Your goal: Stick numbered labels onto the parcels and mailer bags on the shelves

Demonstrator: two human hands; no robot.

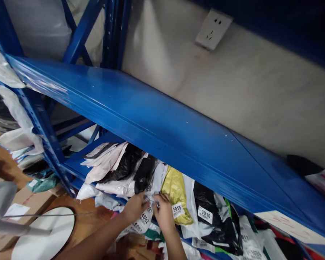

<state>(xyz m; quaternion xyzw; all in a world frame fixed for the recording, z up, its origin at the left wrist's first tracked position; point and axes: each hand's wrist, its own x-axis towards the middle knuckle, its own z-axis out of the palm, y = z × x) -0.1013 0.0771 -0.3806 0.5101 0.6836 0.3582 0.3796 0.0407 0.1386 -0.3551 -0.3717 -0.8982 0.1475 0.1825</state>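
The sheet of numbered labels [143, 220] is pinched at its upper end by the left hand [136, 207] and right hand [163, 210], both equally near; its length is slanted down and leftward, the yellow mailer marked 3019 [176, 186] being seen beside the right hand

Pale streak glowing on wall [219, 83], sheen spreading over blue shelf [162, 126], upper right lying in shadow, lower left showing blur

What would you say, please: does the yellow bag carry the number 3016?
No, the yellow bag carries a label reading 3019; 3016 is on a black bag further right.
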